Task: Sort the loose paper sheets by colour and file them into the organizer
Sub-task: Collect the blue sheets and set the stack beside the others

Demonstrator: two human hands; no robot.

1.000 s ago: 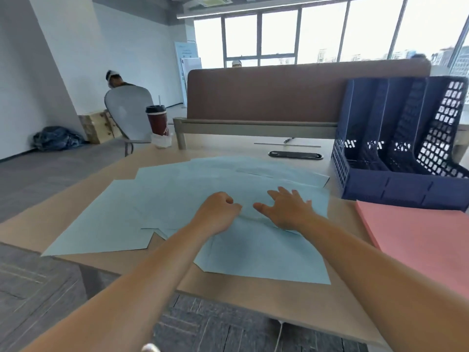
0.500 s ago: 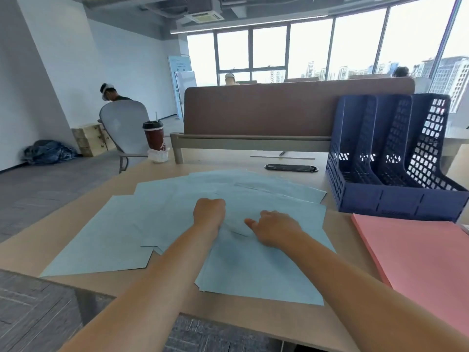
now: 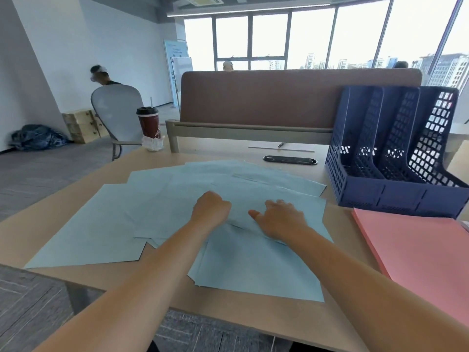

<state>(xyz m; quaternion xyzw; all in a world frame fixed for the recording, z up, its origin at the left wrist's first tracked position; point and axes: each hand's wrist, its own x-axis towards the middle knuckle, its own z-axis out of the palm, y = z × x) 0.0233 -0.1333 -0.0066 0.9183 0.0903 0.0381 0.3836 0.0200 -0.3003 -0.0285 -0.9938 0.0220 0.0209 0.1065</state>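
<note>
Loose blue sheets (image 3: 253, 262) fanned and overlapping across the near middle of the table (image 3: 215, 153); pink stack (image 3: 418, 250) squared at near right; organizer (image 3: 380, 194) at far right. Left hand (image 3: 212, 208) on the blue spread, fingers curled tight; pinching a sheet or not, cannot tell. Right hand (image 3: 281, 219) just beside it, fingers relaxed and flat on the paper, thumb out. Likely light, limp, slippery sheet on sheet, easily creased. Best swept inward under flat palms, then gripped along a squared edge and supported from beneath.
</note>
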